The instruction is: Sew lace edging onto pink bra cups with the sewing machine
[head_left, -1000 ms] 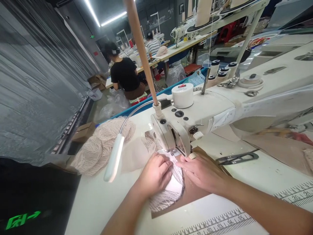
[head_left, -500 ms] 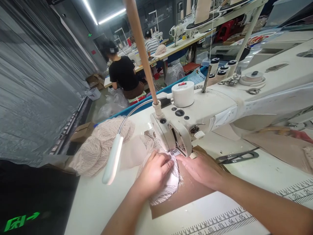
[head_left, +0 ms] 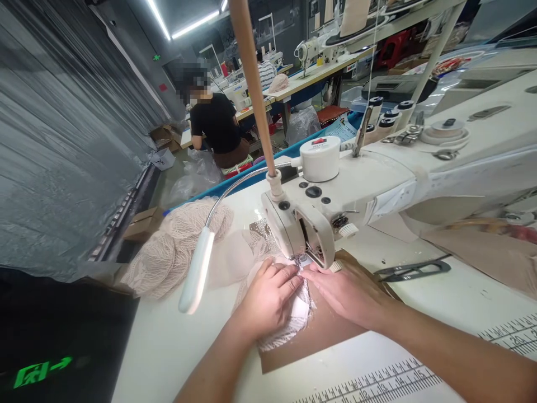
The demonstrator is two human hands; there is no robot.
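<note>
Lying palm down on the lace piece (head_left: 289, 330), the left hand (head_left: 268, 299) is partly open, fingers close together and loosely bent, tips near the needle area of the sewing machine (head_left: 287, 226). Right hand (head_left: 350, 294) lies low on the other side, fingers nearly straight and together, tips at the lace's right edge; cannot tell whether it pinches that edge. Fingertips of both hands nearly meet in front of the machine head. Lace piece sits on a brown sheet (head_left: 331, 336) on the white table (head_left: 159, 347), partly hidden under the left hand. Snips (head_left: 413, 271) lie right of the right hand; lamp (head_left: 197, 271) and lace pile (head_left: 168, 252) are to the left. Printed ruler (head_left: 373, 387) runs along the near side.
</note>
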